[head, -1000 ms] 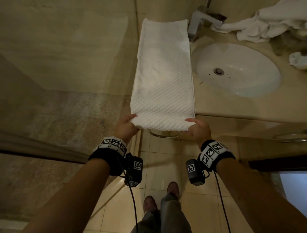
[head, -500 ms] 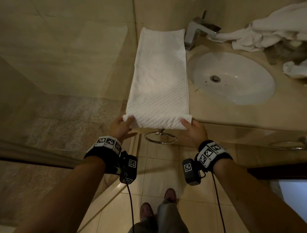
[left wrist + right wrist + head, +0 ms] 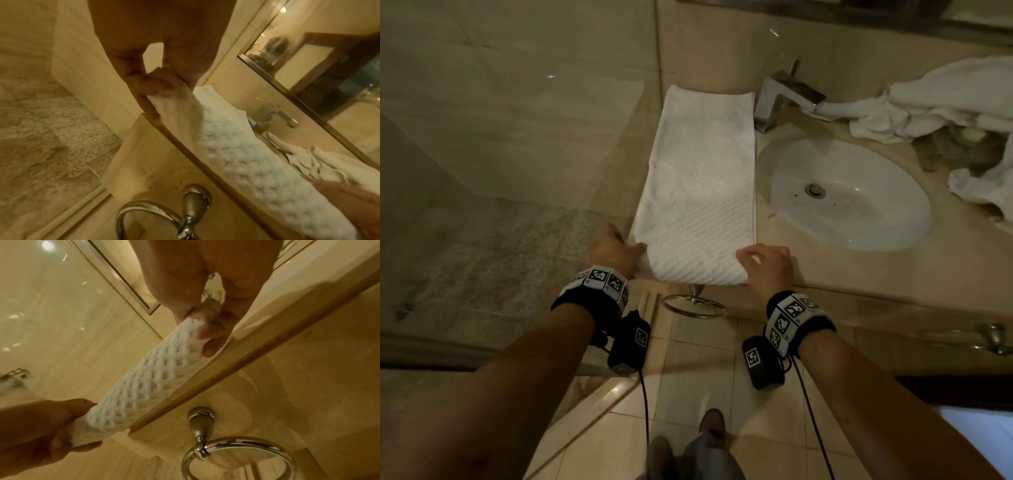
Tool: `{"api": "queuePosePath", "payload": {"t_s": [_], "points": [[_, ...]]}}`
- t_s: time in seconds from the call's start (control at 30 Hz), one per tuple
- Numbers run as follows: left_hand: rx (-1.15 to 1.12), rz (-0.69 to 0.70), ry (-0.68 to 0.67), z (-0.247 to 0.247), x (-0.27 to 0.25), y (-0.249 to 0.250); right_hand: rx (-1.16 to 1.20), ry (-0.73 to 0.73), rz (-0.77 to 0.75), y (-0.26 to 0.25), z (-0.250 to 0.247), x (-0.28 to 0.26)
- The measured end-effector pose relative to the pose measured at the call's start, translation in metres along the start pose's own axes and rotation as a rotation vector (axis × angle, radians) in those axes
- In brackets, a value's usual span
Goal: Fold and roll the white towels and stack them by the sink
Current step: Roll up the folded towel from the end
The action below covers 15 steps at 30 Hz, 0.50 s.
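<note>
A long folded white towel (image 3: 697, 192) lies lengthwise on the vanity countertop (image 3: 842, 274), running from the back wall to the front edge along the countertop's left end. Its near end is turned over into a short roll that sits right at the front edge. The left hand (image 3: 616, 251) pinches the left end of that roll between thumb and curled fingers (image 3: 144, 99), just past the countertop's left front corner. The right hand (image 3: 765, 269) grips the right end of the roll, fingers (image 3: 211, 332) curled over the top and thumb beneath.

The towel's right long edge runs just beside the rim of the oval sink (image 3: 846, 195), without touching the basin. The chrome faucet (image 3: 780, 97) stands at the back edge, just right of the towel's far corner. Bare countertop shows between the towel and the basin only as a narrow strip.

A heap of crumpled white towels (image 3: 928, 102) lies at the back right of the countertop, behind and beside the sink, well apart from the roll. Below the front edge, a chrome towel ring (image 3: 693, 306) hangs from the cabinet face, directly under the roll.
</note>
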State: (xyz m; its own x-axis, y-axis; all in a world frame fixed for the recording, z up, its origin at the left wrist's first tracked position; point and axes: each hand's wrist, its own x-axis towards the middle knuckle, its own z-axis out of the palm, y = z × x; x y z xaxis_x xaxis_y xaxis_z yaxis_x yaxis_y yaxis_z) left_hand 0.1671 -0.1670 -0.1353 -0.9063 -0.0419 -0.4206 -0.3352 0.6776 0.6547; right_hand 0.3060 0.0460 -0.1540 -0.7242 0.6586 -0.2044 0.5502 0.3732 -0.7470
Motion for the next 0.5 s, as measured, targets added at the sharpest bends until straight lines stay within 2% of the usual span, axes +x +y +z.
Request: {"api": "queuePosePath", "payload": {"t_s": [0.07, 0.13, 0.2, 0.27, 0.37, 0.5], "points": [[0.052, 0.023, -0.011, -0.001, 0.005, 0.000, -0.009, -0.083, 0.030, 0.003, -0.001, 0.005], [0.029, 0.004, -0.023, -0.002, 0.009, -0.001, 0.151, -0.158, 0.109, 0.004, -0.007, 0.007], [-0.065, -0.019, -0.027, -0.002, 0.011, -0.003, 0.354, -0.275, 0.202, 0.005, -0.014, 0.007], [-0.207, -0.082, -0.043, -0.003, 0.008, -0.001, 0.428, -0.357, 0.224, 0.004, -0.020, 0.006], [-0.279, -0.131, -0.061, -0.004, 0.006, 0.003, 0.430, -0.329, 0.203, 0.002, -0.019, 0.010], [-0.194, -0.064, -0.059, -0.002, 0.005, 0.010, 0.153, -0.278, 0.119, 0.001, -0.018, 0.028]]}}
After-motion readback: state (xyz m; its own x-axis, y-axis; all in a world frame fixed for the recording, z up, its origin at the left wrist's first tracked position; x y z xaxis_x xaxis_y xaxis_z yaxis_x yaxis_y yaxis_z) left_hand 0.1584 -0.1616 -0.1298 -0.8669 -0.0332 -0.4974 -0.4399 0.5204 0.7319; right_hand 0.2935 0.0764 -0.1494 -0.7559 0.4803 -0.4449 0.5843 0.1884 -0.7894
